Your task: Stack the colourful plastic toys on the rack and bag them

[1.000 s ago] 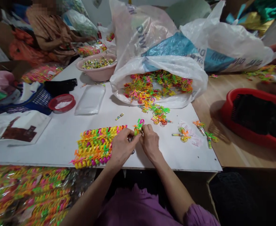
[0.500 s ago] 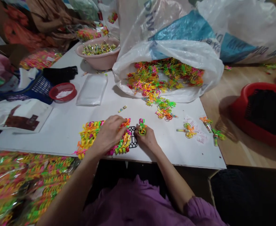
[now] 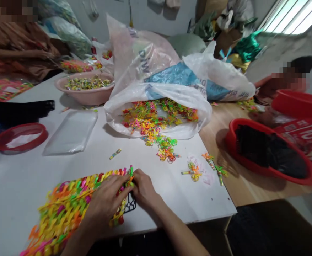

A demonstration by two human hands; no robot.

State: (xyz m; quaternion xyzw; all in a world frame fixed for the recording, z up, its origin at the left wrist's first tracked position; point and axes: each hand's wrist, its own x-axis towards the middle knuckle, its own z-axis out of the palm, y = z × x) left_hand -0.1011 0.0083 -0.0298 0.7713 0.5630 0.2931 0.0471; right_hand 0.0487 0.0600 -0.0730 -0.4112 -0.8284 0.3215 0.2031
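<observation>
A long chain of neon plastic loops in yellow, pink, orange and green lies on the white table at lower left. My left hand rests on the chain and grips it near its end. Close beside it, my right hand pinches the same end, where a few loops stand up between the fingers. A black plastic grid shows under the hands, partly hidden by them and the chain. Loose coloured loops lie in a small heap ahead of my hands, spilling from a white plastic sack.
A pink basin of small pieces stands at the back left, beside a flat clear plastic bag and a red sieve. A red basket sits on the wooden table at right. People sit at upper left and right.
The view has swung, so the table appears tilted. My hands have come together at the chain's end, and the loops once held in my right hand now sit against it. The black grid is more covered.
</observation>
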